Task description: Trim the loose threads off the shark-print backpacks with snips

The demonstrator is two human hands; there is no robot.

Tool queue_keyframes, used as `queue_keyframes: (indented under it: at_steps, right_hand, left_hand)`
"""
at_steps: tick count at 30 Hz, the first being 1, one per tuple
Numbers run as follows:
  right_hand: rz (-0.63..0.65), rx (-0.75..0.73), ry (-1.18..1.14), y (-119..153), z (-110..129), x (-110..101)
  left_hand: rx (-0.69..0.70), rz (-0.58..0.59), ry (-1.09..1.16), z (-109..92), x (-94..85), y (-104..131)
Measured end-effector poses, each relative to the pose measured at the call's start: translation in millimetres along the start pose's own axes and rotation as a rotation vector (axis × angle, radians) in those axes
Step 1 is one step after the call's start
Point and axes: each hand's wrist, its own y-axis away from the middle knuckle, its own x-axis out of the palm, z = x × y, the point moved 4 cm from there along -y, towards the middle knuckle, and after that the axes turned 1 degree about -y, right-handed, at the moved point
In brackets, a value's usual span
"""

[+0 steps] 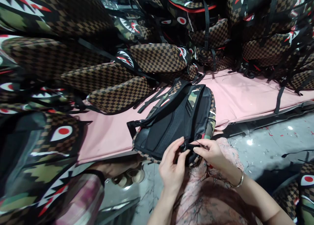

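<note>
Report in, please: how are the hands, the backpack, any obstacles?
Left hand, right hand: fingers pinching black strap. Backpack: back side up on pink cover. Other backpacks piled beyond, none blocking the hands.

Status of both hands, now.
Left hand: closed, thumb and fingers holding a small black strap fitting at the backpack's near end.
Right hand: closed, pinching the black strap beside it.

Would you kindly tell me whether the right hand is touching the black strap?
Touching: the head view shows the right hand pinching the black strap between thumb and finger.
</note>
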Motion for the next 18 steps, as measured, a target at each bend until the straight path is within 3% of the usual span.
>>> queue_keyframes:
  at_steps: [4,7,14,18]
  right_hand:
    - [0.024,-0.012,0.137,-10.3,-15.0,7.6]
    - [0.009,-0.058,0.245,-14.0,-20.7,11.5]
    - [-0.073,-0.167,0.496,-5.9,-16.3,7.3]
    - [-0.292,-0.202,0.382,-3.1,-13.2,3.4]
  left_hand:
    - [-0.263,-0.060,0.203,23.8,-5.9,-1.6]
    - [-0.348,-0.105,0.315,37.1,-9.9,-2.3]
    - [-0.267,-0.130,0.332,33.3,-9.5,4.4]
    - [-0.153,0.019,0.216,18.8,-7.1,3.1]
